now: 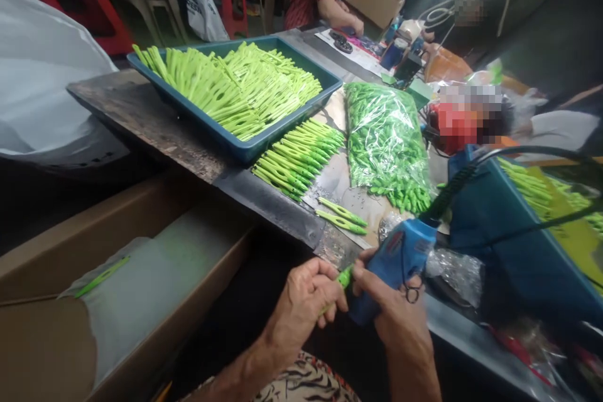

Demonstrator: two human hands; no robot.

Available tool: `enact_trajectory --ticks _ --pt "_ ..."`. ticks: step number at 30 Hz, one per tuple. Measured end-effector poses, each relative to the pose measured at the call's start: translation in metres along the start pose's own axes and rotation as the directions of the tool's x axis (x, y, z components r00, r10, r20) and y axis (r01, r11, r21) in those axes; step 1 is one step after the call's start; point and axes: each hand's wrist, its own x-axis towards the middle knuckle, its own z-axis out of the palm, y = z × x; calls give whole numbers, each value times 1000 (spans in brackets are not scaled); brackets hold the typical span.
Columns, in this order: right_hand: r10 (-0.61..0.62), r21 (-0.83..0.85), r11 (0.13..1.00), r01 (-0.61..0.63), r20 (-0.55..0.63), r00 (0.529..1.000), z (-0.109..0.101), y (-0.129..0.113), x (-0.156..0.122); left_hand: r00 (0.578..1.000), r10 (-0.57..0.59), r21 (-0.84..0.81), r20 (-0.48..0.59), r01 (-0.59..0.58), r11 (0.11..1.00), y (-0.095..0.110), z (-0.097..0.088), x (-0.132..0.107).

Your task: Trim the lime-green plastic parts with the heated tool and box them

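My left hand (304, 298) is closed on a small green plastic piece (343, 277), held low in front of the table edge. My right hand (398, 320) grips a blue electric screwdriver (396, 260) whose tip meets that piece. A black coiled cable (459, 182) runs up from the tool. Two loose green pieces (342, 217) lie on the table just above my hands. A neat row of green pieces (296, 157) sits beside a blue tray (245, 146) heaped with more of them.
A clear bag of green parts (386, 144) lies right of the row. A second blue tray (527, 251) stands at right. A cardboard box (56, 276) with a plastic liner and one green piece (101, 276) is at lower left. Another person's arm (336, 12) works at the far end.
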Motion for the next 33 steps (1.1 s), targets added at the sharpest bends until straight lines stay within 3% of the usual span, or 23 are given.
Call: enact_trajectory --ticks 8,13,15,18,22,27,33 --pt "-84 148 986 83 2 996 0 5 -4 996 -62 89 -68 68 994 -21 -29 -12" --pt "-227 199 959 202 110 968 14 14 -7 986 -38 122 -164 59 991 -27 -44 -17" --pt "-370 267 909 319 169 914 21 20 -5 979 -30 101 -204 52 994 -31 -51 -18" --pt "-581 310 806 503 258 772 31 30 0 944 -29 14 -328 35 999 -40 -62 -18" --pt "-677 254 734 630 361 642 44 38 1 849 -11 -83 -528 -38 996 -51 -81 -13" --pt "-685 309 725 616 425 592 64 50 -8 749 24 -101 -662 -121 988 -54 -108 -5" --pt "-684 319 712 625 518 515 85 86 -5 680 8 -144 -733 -166 976 -55 -129 -3"
